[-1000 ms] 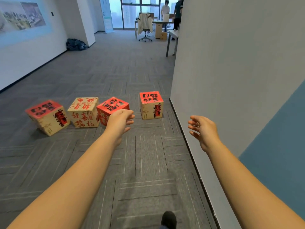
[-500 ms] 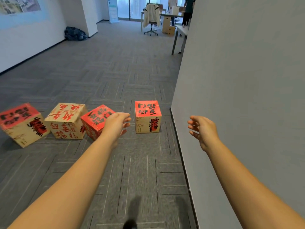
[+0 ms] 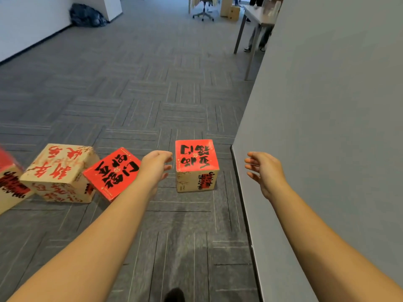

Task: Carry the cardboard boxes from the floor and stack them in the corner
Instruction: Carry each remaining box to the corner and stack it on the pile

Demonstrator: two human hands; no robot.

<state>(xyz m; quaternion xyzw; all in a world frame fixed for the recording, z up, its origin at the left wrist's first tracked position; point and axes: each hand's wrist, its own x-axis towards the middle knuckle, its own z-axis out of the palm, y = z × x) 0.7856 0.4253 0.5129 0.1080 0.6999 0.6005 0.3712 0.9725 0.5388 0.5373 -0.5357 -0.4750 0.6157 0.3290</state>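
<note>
Several cardboard boxes with red and black lettering sit in a row on the grey carpet. The rightmost box (image 3: 196, 164), red-topped, stands alone near the wall. A tilted red-faced box (image 3: 112, 173) lies left of it, then a beige box (image 3: 58, 172), and one more box (image 3: 9, 184) cut off by the left edge. My left hand (image 3: 154, 165) reaches out, empty, fingers loosely apart, just left of the rightmost box and not touching it. My right hand (image 3: 262, 170) is held out open in front of the wall, to the right of that box.
A grey partition wall (image 3: 322, 127) with a dark baseboard runs along the right. Far back stand a table (image 3: 253, 20), an office chair (image 3: 204, 9), a person's legs, and a dark bag (image 3: 87, 15) by a white pillar. My shoe tip (image 3: 174, 295) shows at the bottom.
I have walked closer: the boxes appear larger and nearer, the row has slid left, and the leftmost box is now partly out of frame. Both hands stay extended and empty.
</note>
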